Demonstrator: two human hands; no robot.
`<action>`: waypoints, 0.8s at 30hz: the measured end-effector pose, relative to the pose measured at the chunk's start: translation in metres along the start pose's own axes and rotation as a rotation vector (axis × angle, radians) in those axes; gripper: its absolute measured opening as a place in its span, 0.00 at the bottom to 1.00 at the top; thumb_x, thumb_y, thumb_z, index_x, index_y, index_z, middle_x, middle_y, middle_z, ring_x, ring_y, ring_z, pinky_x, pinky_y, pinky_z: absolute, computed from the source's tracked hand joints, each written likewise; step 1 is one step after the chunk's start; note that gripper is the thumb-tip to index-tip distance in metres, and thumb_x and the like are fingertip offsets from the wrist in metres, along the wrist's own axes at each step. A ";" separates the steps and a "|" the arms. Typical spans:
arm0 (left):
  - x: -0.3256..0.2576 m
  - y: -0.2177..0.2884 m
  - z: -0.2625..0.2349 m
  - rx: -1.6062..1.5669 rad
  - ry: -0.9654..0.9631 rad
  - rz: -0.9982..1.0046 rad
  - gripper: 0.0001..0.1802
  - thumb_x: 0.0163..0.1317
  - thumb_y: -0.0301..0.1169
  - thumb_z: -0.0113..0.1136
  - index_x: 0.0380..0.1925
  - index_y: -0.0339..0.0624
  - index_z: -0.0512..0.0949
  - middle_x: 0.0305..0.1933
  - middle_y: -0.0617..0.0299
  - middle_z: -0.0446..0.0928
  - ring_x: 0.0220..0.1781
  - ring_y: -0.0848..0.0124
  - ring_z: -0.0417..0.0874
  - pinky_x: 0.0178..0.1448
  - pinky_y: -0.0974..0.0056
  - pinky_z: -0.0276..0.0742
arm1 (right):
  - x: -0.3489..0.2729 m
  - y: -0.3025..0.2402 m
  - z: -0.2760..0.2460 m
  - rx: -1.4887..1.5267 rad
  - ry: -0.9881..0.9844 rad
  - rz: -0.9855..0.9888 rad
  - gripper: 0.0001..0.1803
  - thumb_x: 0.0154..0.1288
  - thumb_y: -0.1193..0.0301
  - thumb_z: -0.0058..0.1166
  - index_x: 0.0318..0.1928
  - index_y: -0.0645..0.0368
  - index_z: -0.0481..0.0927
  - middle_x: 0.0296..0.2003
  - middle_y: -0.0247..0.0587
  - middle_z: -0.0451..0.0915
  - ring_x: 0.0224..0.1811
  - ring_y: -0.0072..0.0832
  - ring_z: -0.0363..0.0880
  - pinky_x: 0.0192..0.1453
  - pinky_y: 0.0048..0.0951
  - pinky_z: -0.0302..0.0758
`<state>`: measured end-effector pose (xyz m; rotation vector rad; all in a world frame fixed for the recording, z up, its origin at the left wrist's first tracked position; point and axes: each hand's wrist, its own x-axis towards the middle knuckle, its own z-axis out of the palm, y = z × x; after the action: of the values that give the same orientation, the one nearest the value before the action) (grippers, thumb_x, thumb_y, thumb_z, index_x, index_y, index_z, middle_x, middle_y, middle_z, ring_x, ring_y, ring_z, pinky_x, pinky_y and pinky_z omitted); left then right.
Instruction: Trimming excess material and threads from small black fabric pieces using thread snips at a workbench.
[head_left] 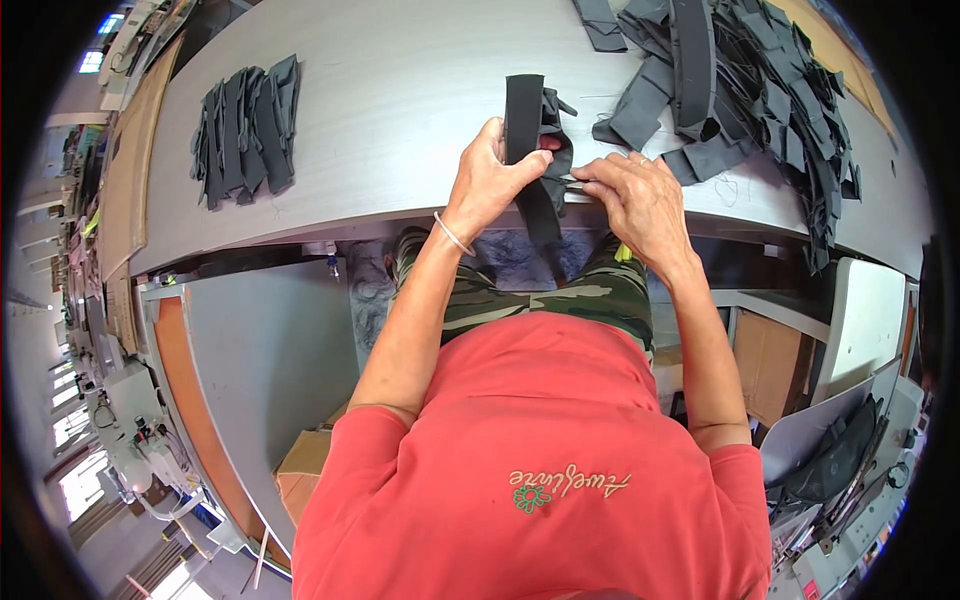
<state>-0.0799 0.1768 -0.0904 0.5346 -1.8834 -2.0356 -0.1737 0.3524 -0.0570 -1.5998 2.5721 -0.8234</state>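
Note:
My left hand (484,182) grips a few dark grey fabric strips (524,112) over the table's near edge. Its thumb presses across them, and one strip hangs down past the edge toward my lap. Close beside the strips on the right is my right hand (645,205), closed in a pinch. A thin, pointed bit shows at its fingertips by the fabric, too small to name. To the right lies a big loose heap of similar grey strips (740,105). At the left, a smaller group of strips (248,130) is laid side by side.
The pale grey table (390,95) curves across in front of me. Below it stand a grey cabinet panel (270,345) at left and a cardboard box (768,365) at right. Another box (302,468) sits low on the left. Loose threads lie near the heap.

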 end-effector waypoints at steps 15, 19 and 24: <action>-0.007 0.018 -0.001 -0.119 -0.073 -0.056 0.19 0.56 0.22 0.58 0.46 0.27 0.68 0.45 0.51 0.77 0.46 0.68 0.81 0.51 0.67 0.76 | -0.003 0.002 0.011 0.175 0.167 0.093 0.04 0.57 0.70 0.58 0.34 0.50 0.83 0.31 0.34 0.78 0.35 0.34 0.77 0.38 0.37 0.68; -0.009 0.019 -0.005 -0.101 -0.041 -0.044 0.18 0.54 0.22 0.57 0.45 0.29 0.69 0.45 0.50 0.78 0.47 0.68 0.81 0.52 0.67 0.75 | 0.004 -0.015 0.005 0.159 0.147 0.083 0.04 0.57 0.69 0.58 0.33 0.53 0.84 0.33 0.37 0.76 0.36 0.34 0.78 0.40 0.39 0.71; -0.009 0.010 -0.001 -0.073 0.012 0.050 0.17 0.54 0.22 0.58 0.44 0.32 0.69 0.42 0.57 0.78 0.42 0.76 0.77 0.50 0.70 0.74 | 0.007 -0.020 0.020 0.031 0.125 0.026 0.05 0.55 0.71 0.59 0.33 0.53 0.84 0.33 0.36 0.74 0.36 0.32 0.78 0.37 0.37 0.70</action>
<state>-0.0715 0.1798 -0.0800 0.4757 -1.7900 -2.0556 -0.1549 0.3311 -0.0635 -1.5504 2.6422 -0.9865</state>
